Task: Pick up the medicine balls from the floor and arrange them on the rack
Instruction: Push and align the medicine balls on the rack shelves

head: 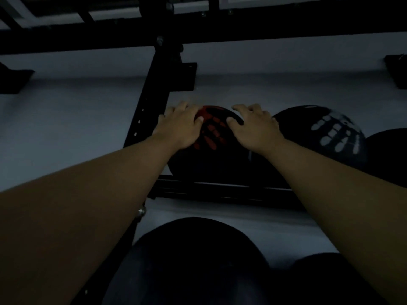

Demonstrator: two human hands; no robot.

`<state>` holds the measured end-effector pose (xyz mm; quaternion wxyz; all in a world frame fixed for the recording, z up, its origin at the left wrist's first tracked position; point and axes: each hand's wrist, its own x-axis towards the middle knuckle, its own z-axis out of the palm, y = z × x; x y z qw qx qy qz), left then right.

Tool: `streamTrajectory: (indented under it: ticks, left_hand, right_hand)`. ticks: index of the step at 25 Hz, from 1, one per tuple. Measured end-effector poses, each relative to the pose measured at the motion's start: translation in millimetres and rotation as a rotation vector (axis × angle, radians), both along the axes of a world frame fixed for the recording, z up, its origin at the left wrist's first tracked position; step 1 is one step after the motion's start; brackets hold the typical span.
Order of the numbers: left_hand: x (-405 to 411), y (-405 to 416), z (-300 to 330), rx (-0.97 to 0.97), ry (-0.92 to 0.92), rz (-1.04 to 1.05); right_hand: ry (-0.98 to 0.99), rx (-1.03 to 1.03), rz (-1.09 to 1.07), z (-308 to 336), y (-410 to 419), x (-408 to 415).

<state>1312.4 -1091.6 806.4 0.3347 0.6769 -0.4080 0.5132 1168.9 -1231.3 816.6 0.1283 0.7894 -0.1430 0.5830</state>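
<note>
A black medicine ball with a red handprint [213, 139] sits on the black rack's rail [220, 191], just right of the rack's upright post [154, 100]. My left hand [180, 127] presses on the ball's upper left side with fingers spread. On its upper right side lies my right hand [253, 126], so the ball is held between both palms. Touching it on the right is a black ball with a white handprint [330, 135], which rests on the same rail.
A third dark ball [391, 155] sits at the far right of the rail. Below, two more black balls [193, 260] [326, 280] lie on a lower level. A pale wall stands behind the rack, with a black crossbar [242, 37] overhead. The scene is dim.
</note>
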Motion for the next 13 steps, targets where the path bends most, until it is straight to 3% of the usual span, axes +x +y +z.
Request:
streamTrajectory:
  ticks: [5,10,13]
  left_hand:
    - [35.1,-1.9,-5.7,0.087,0.067,-0.221]
    - [31.8,-13.6,-13.9,0.03,0.058,-0.198]
    - [32.5,-8.8,-10.9,0.097,0.066,-0.21]
  right_hand:
    - [0.062,0.036,0.047,-12.4,24.9,58.5]
    - [0.053,0.041,0.081,-15.6,13.8,57.9]
    - [0.026,0.046,0.059,-21.0,15.9,61.8]
